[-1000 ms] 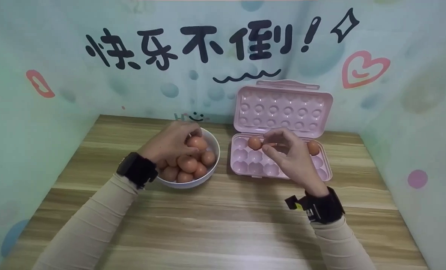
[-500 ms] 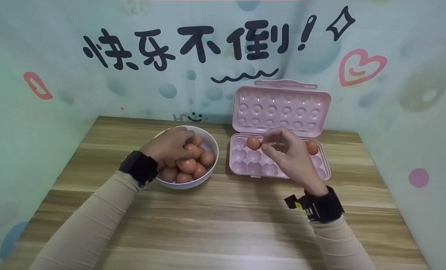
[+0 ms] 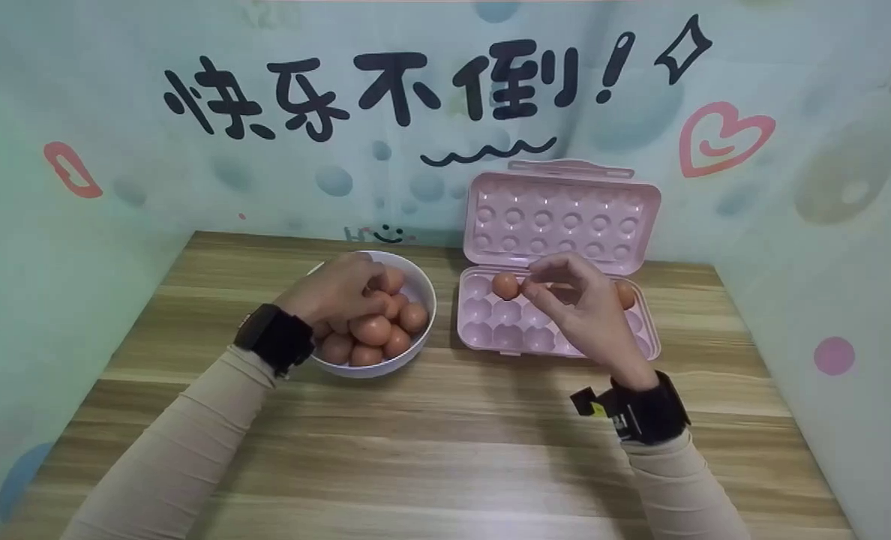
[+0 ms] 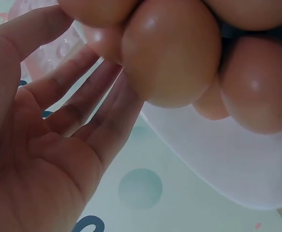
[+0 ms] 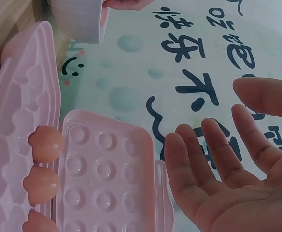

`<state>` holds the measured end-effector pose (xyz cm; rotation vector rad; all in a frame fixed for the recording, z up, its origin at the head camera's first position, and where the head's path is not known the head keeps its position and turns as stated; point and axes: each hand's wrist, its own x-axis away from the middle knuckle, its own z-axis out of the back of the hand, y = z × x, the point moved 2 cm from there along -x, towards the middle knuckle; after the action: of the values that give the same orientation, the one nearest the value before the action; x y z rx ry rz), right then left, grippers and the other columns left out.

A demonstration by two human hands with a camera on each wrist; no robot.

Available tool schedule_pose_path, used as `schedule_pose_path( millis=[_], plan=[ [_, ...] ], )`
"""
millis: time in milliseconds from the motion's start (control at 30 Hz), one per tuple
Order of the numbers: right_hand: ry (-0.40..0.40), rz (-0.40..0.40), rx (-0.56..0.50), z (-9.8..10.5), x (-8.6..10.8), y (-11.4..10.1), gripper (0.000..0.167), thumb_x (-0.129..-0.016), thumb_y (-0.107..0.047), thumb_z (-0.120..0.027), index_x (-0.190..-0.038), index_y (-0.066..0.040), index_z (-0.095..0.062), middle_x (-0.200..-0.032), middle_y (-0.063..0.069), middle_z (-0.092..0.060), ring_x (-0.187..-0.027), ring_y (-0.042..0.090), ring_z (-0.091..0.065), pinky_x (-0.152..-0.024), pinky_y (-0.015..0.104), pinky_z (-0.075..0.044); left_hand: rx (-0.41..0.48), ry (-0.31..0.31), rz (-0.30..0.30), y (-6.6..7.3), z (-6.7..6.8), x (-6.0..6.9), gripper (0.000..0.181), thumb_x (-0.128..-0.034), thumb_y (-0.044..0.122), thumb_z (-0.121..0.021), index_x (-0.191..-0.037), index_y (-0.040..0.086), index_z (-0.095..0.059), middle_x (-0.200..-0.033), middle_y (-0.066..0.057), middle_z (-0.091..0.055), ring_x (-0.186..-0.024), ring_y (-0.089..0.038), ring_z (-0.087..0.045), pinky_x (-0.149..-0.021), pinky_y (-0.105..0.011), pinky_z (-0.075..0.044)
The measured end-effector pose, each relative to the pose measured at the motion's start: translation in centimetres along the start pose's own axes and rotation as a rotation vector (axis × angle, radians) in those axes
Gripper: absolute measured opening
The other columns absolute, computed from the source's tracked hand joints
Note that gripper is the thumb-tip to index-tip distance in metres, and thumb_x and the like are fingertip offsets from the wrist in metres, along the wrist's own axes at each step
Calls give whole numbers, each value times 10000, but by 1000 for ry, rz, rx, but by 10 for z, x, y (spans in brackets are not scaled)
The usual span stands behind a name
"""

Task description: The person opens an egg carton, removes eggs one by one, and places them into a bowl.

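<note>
My left hand (image 3: 340,289) reaches over the white bowl (image 3: 424,346), which is heaped with brown eggs (image 3: 370,330). In the left wrist view its fingers (image 4: 68,82) are extended, with the thumb and fingertips against or very near the eggs (image 4: 170,53); no firm grip shows. My right hand (image 3: 584,311) hovers over the pink egg carton (image 3: 565,225), whose lid stands raised. Its fingers (image 5: 223,150) are loosely bent and hold nothing. Eggs (image 5: 47,144) sit in the carton's back row; one egg (image 3: 505,286) is just left of my right fingertips, and another (image 3: 625,295) is at the right.
Bowl and carton stand side by side at the back of the wooden table (image 3: 415,457). Behind them hangs a printed cloth backdrop (image 3: 340,180) with large black characters. Several carton cups (image 3: 507,337) in the front rows hold no egg.
The egg that was between my left thumb and fingers now sits lower among the others in the bowl. My right hand has barely moved above the carton.
</note>
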<state>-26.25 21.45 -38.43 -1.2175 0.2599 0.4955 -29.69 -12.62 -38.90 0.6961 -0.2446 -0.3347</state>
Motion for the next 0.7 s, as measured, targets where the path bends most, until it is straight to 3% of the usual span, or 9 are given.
schedule_pose_path(
  millis=[167,300,500,700],
  plan=[
    [12,0,5,1,0,0,237,-948,-58,-796,-1148,11,-689,-1160,183,-694,-1090,222,-698,-955,372,-594,-172,80,-140,7,2,0,156,-949,129,-727,-1082,48,-723,-1052,-104,-692,-998,-279,-610,-914,-424,-509],
    [7,1,27,5,0,0,256,-950,-127,-812,-1153,-25,-696,-1163,115,-694,-1099,219,-706,-959,354,-598,-255,151,-256,19,-1,4,217,-952,147,-711,-1147,52,-727,-1117,-140,-686,-1043,-304,-614,-948,-454,-514],
    [-9,21,153,17,-1,0,291,-952,-119,-809,-1217,-73,-698,-1195,32,-706,-1109,202,-727,-951,285,-593,-263,210,-318,37,-11,9,374,-977,134,-699,-1343,62,-669,-1260,-132,-646,-1131,-302,-598,-1027,-448,-500],
    [-34,71,328,24,-3,4,360,-938,-98,-818,-1274,-84,-688,-1231,31,-684,-1110,180,-725,-930,344,-609,-233,283,-386,51,-25,12,443,-972,193,-730,-1399,113,-645,-1361,-86,-619,-1248,-271,-576,-1076,-446,-488]
  ],
)
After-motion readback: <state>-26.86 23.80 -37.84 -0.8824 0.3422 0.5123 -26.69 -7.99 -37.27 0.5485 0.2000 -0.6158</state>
